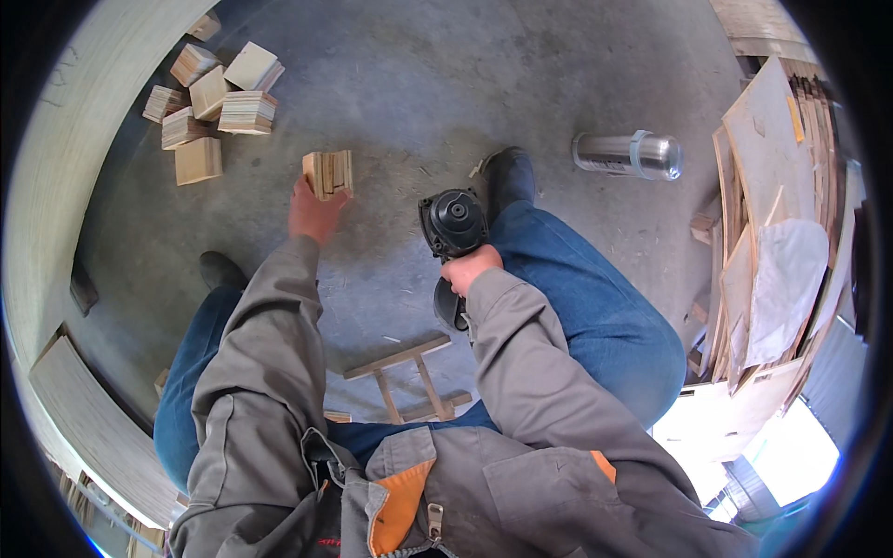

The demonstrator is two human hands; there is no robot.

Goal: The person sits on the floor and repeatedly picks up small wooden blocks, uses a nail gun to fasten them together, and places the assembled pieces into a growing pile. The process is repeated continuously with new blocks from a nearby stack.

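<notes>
My left hand (314,212) reaches forward, thumb and fingers closed around a small stack of wood pieces (329,173), whose layered edges face me. In my right hand (473,268) is a black nail gun (454,221), gripped by its handle between my legs. Its round, bolted cap points up toward me, so the nose below is hidden. The nail gun and the wood stack are apart. Ahead and left of my left hand lies a loose heap of similar wood blocks (247,112).
A steel thermos (625,154) lies on its side on the concrete floor (409,84), right of my right boot (510,177). Wood boards (758,139) lean in a stack at far right. A small wooden frame (398,357) is beneath me. A pale panel (65,158) borders the left.
</notes>
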